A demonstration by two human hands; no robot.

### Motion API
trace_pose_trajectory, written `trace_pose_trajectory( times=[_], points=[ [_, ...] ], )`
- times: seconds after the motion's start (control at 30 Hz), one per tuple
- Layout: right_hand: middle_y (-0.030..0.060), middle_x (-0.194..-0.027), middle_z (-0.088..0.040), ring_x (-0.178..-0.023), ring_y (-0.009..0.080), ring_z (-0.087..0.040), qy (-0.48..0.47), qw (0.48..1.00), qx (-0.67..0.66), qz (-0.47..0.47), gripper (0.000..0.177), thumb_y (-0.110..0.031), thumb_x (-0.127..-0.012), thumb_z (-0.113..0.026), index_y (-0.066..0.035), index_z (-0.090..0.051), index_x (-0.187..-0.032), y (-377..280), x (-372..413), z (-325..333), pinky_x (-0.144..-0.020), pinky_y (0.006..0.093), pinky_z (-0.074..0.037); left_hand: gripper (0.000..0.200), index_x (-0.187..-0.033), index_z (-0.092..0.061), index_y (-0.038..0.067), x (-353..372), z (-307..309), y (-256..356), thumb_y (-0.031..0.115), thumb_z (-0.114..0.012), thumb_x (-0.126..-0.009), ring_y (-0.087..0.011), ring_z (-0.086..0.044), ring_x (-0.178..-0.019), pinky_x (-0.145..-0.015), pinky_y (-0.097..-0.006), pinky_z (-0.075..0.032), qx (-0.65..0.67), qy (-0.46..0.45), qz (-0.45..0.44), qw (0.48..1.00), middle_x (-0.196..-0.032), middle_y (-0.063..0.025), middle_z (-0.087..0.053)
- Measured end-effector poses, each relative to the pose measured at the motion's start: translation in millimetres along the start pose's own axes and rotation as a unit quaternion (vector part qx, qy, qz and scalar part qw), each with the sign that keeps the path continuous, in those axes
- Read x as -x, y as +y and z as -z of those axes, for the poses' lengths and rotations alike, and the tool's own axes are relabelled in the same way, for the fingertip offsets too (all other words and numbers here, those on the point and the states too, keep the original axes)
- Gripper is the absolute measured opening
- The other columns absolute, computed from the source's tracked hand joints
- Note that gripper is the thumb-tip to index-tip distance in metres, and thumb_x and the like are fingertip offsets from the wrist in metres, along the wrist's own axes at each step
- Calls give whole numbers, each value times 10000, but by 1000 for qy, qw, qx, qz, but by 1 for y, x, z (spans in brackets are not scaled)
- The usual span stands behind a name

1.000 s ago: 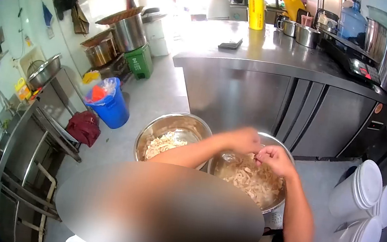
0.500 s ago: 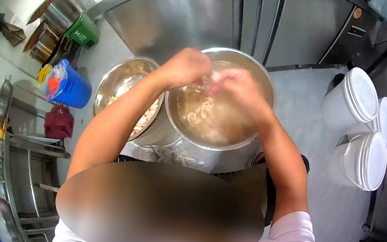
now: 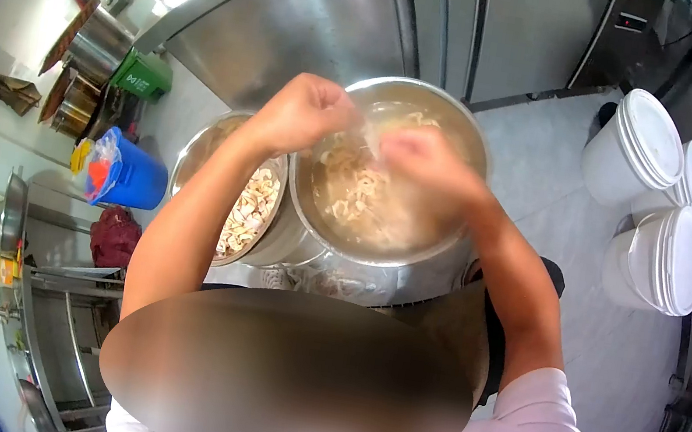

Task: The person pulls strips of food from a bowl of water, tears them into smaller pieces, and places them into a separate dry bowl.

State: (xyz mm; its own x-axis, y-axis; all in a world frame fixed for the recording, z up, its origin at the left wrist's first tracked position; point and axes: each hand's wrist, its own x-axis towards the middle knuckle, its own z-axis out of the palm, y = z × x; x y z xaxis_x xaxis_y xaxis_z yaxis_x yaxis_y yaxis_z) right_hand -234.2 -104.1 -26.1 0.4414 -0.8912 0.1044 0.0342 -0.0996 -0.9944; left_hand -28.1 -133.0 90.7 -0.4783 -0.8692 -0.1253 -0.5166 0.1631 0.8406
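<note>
Left hand (image 3: 303, 113) and right hand (image 3: 429, 161) meeting over big bowl (image 3: 473, 141). Fingers closed, both pinching pale strip (image 3: 370, 137) between them. Right hand looking blurry. Seeming to be pulling strip apart.

Doing it well:
- gripping tight, strip likely slippery
- pulling slowly
- holding hands low over bowl so drips are falling back in

Big bowl holding many pale strips in cloudy water. Smaller bowl (image 3: 196, 151) sitting just beside it, on left, holding drier pale pieces (image 3: 249, 211). White buckets (image 3: 638, 151) standing on floor, lids on.
</note>
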Motion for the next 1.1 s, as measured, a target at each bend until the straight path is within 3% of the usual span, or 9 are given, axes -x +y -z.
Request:
trace_pose_trajectory(
  times=[0.1, 0.2, 0.3, 0.4, 0.5, 0.7, 0.9, 0.97, 1.1],
  points=[
    [91, -1003, -681, -947, 135, -621, 48, 982, 109, 149, 304, -122, -890, -578, 36, -612, -1147, 0, -8, -2, -783, 267, -501, 207, -790, -686, 21, -1, 2, 7, 200, -620, -867, -32, -462, -552, -498, -217, -351, -49, -32, 13, 998, -650, 37, -584],
    [73, -1003, -677, -924, 124, -614, 23, 991, -7, 129, 314, -131, -881, -568, 25, -605, -1150, -17, -16, -10, -781, 263, -498, 201, -792, -684, 6, -3, 3, 11, 181, -619, -867, -34, -487, -589, -523, -222, -373, -93, -59, 7, 994, -677, 26, -605],
    [61, -959, -670, -845, 125, -616, -67, 993, 11, 98, 258, -131, -876, -545, 28, -625, -1063, -29, -28, -9, -742, 259, -497, 199, -786, -676, -2, -5, 6, 15, 173, -622, -865, -36, -499, -624, -543, -224, -388, -124, -70, -13, 990, -688, 23, -610],
    [53, -828, -652, -749, 118, -606, -39, 999, -16, 32, 200, -134, -880, -520, 20, -645, -906, -40, -29, -15, -656, 251, -484, 197, -771, -663, -1, -1, 10, 21, 169, -624, -863, -38, -497, -636, -546, -225, -388, -161, -52, -35, 985, -678, 27, -597],
    [45, -727, -627, -674, 111, -597, -28, 995, -45, 83, 217, -135, -877, -491, 1, -634, -786, -31, -33, -20, -582, 241, -458, 193, -759, -644, 1, 5, 14, 21, 157, -618, -869, -41, -477, -617, -534, -231, -375, -169, -29, -57, 984, -651, 38, -559],
    [50, -667, -606, -601, 122, -582, 14, 998, -47, 29, 236, -107, -854, -447, 3, -597, -708, -32, -21, -23, -559, 269, -459, 171, -766, -628, 3, 13, 18, 27, 133, -609, -875, -42, -432, -564, -500, -236, -348, -110, -15, -2, 994, -624, 53, -504],
    [93, -660, -605, -600, 152, -584, 28, 994, 58, 88, 240, -95, -846, -435, 9, -590, -694, -7, -14, -8, -570, 284, -470, 195, -785, -671, 14, 11, 38, 23, 193, -632, -851, -64, -515, -610, -522, -267, -419, -75, 44, -3, 996, -645, 24, -579],
    [107, -680, -616, -619, 168, -602, 31, 998, -35, 37, 242, -86, -858, -432, 27, -596, -721, 9, -8, -2, -593, 290, -485, 168, -790, -669, 38, 11, 53, 29, 191, -638, -852, -62, -512, -620, -523, -270, -423, -82, 78, 23, 993, -644, 33, -568],
    [147, -785, -652, -733, 216, -656, 18, 999, -28, 32, 250, -72, -903, -421, 79, -616, -866, -4, 3, -1, -684, 317, -526, 257, -929, -685, -6, 4, 54, -5, 238, -642, -859, -87, -540, -655, -575, -260, -447, -131, 17, -29, 991, -733, -4, -620]
  ],
)
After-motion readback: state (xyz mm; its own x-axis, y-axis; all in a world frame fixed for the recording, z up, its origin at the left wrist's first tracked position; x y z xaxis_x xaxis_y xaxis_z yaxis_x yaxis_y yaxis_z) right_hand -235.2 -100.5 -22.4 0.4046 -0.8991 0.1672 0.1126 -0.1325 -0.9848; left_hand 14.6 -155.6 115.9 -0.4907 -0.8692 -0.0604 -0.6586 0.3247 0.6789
